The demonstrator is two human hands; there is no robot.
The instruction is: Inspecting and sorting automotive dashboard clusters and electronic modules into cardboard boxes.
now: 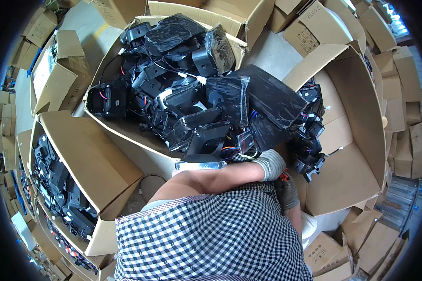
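Note:
My left hand (273, 165), in a pale grey glove, reaches across my body to the right with its fingers curled downward. It is closed, but its grip is hidden from above. Just below it is my right hand (288, 191), in a darker glove, closed around a small red-and-black object (284, 176) that is mostly covered. Beside the left hand lie loose coloured wires (234, 148) and a black plastic device (208, 140) with a stand-like shape. A large flat black panel (272, 96) in plastic film leans over the pile beyond.
An open carton (138, 140) before me overflows with black devices, film and cables. At right stands a tall open carton (333, 182), with black units (309, 150) hanging at its near side. Another carton (96, 164) of black parts is at left. Stacked boxes (319, 28) surround the area.

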